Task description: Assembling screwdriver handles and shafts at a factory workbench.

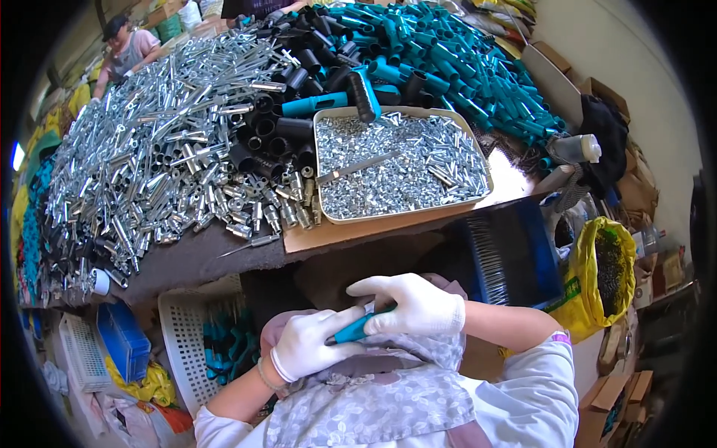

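Observation:
Over my lap, my left hand (314, 345) in a white glove is closed round a teal plastic tool handle (352, 328). My right hand (420, 305), gloved too, grips the upper end of the same handle with thumb and fingers. A small silver piece shows between the hands, its shape mostly hidden. Beyond them on the table stands a cream tray (407, 217) full of small metal pins and bushings, with a flat metal strip (360, 167) lying on top. A teal and black handle (364, 93) rests on the tray's far rim.
Metal shafts and sockets (172, 142) are heaped at left, black sleeves (287, 138) in the middle, teal handles (448, 67) behind. Below the table edge are a white basket (181, 340) with teal handles, a blue bin (534, 246) and a yellow sack (586, 280). Another person (128, 56) works far left.

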The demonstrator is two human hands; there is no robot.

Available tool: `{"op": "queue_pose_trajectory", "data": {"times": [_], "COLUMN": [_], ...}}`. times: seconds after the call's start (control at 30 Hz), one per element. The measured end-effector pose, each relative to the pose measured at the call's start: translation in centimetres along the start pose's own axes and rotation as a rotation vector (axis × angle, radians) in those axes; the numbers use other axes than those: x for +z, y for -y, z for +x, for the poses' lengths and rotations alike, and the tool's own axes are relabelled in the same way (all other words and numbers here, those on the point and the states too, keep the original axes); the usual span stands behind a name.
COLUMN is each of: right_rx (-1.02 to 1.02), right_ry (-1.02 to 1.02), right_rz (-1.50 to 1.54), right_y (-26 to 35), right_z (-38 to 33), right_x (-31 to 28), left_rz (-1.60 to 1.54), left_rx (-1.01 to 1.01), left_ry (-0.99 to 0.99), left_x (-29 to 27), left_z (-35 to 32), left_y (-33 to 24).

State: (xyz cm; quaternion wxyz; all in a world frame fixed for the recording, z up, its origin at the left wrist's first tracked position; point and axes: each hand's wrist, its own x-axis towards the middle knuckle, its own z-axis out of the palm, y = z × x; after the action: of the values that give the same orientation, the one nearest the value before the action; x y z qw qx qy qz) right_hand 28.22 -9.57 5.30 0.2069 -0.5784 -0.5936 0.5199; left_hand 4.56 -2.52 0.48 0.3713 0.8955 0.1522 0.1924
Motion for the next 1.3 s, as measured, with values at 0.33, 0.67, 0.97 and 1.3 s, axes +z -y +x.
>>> {"op": "queue_pose_trajectory", "data": {"times": [0.33, 0.67, 0.97, 1.3], "right_rx": [-0.187, -0.152, -0.143, -0.156], "right_ry": [-0.048, -0.022, -1.086, -0.939], "right_rz": [-0.038, -0.03, -0.782, -0.975], "right_y": [-2.0, -0.7, -5.4, -6.8], "right_z": [0.6, 0.7, -0.8, -0.6], "right_x": [-0.8, 0.7, -12.7, -14.7], "left_rz": [-0.05, -0.033, 0.065, 0.113], "left_rx": [-0.096, 0.104, -0.016, -0.027], "left_ry": [-0.018, -0.076, -0.161, -0.157], "left_x": [-0.2, 2.5, 0.5, 1.0], "left_z": [1.5, 2.1, 1.8, 1.8], "left_y": [-0.9, 0.2, 0.3, -0.2]}}
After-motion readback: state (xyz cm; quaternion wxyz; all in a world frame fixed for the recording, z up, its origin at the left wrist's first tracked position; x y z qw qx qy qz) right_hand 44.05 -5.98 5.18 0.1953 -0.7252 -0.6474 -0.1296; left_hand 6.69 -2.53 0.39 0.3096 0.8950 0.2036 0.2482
